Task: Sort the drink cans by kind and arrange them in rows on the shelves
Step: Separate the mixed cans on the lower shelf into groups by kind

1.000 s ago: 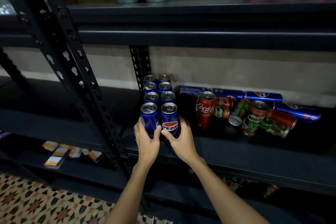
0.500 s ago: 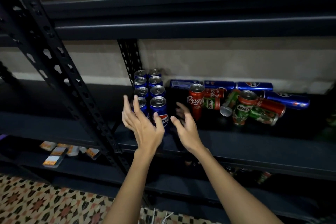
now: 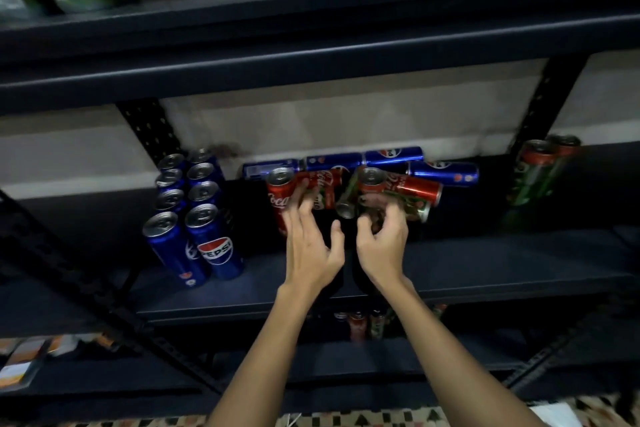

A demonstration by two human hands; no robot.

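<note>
This looks like a storeroom or the back of a small shop. Dark metal shelving (image 3: 311, 55) with perforated uprights (image 3: 149, 128) stands against a plain pale wall (image 3: 346, 121). Many drink cans (image 3: 194, 204) of several brands sit on the shelves, and the floor has patterned tiles (image 3: 346, 421).

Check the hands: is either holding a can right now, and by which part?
Left hand: holds nothing, fingers spread beside the upright Coca-Cola can. Right hand: fingers curl at the foot of the upright Milo can; motion blur hides whether they grip it.
</note>
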